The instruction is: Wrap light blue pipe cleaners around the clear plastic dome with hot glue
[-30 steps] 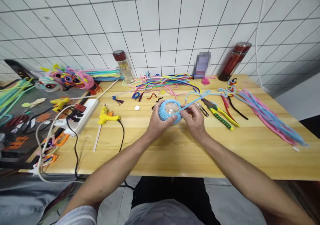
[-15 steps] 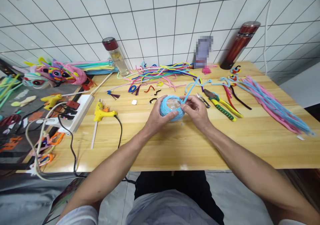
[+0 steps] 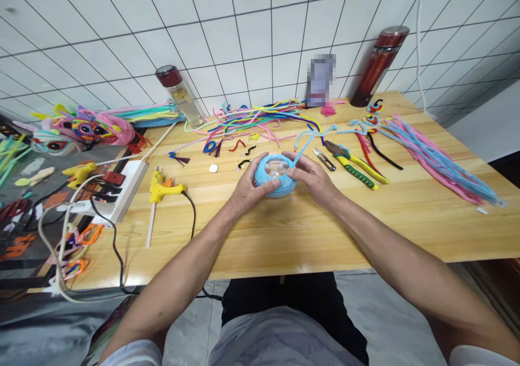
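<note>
A round clear form wrapped in coils of blue pipe cleaner (image 3: 286, 188) is between my two hands above the table. My left hand (image 3: 252, 183) curls around its left side, thumb pressed on the front coils. On the other side my right hand (image 3: 312, 174) pinches the blue pipe cleaner against the rim. The loose end of the blue pipe cleaner (image 3: 304, 145) sticks up and away to the right. Clear material shows through the opening on top. My right fingers behind the form are partly hidden. Small snips (image 3: 324, 159) and pliers (image 3: 353, 165) lie right of my right hand.
A yellow glue gun (image 3: 164, 187) and a power strip (image 3: 130, 190) with cords sit at left. Pipe cleaners (image 3: 260, 117) lie along the wall between a glass bottle (image 3: 184, 98) and a red flask (image 3: 377, 68). A pink and blue bundle (image 3: 442, 160) lies at right.
The view has shifted slightly. My right hand has closed in on the wrapped form, its thumb now resting on the coils, and the loose end leans much as before.
</note>
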The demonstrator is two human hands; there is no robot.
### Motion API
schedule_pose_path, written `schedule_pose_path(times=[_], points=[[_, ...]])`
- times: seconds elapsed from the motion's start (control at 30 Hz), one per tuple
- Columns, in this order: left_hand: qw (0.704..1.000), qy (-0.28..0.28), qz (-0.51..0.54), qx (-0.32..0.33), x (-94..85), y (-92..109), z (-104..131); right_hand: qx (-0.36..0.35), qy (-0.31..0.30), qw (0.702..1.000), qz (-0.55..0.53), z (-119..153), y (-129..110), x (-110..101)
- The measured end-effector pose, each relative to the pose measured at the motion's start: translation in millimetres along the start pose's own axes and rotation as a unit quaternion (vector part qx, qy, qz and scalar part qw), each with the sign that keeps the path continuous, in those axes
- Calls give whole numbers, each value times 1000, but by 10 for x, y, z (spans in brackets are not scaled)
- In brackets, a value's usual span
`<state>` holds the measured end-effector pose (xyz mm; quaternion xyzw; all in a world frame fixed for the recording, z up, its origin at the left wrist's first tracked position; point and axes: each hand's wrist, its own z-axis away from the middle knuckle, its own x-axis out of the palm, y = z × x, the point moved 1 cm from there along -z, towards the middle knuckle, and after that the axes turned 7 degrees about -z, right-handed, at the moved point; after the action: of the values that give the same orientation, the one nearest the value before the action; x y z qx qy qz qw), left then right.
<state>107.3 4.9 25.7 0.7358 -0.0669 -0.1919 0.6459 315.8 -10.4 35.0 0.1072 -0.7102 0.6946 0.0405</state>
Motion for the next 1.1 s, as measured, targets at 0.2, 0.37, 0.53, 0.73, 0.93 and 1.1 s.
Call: schedule_pose_path(times=[0.2,0.37,0.53,0.73,0.93,1.1], points=[[997,61,30,32,16,-52,-5,-14,15,999,-46,14,-17,22],[993,93,37,56,39,-81,-11,-36,35,997,-57,29,7,52],[994,102,3,43,77,-70,10,-35,46,997,-43,44,49,68],[993,100,-40,46,130,-74,55,-36,50,998,-14,66,80,69],[989,121,-64,49,122,-113,55,-38,29,999,-6,66,111,98],[989,133,-54,39,96,-96,43,-29,24,999,-13,49,116,79]])
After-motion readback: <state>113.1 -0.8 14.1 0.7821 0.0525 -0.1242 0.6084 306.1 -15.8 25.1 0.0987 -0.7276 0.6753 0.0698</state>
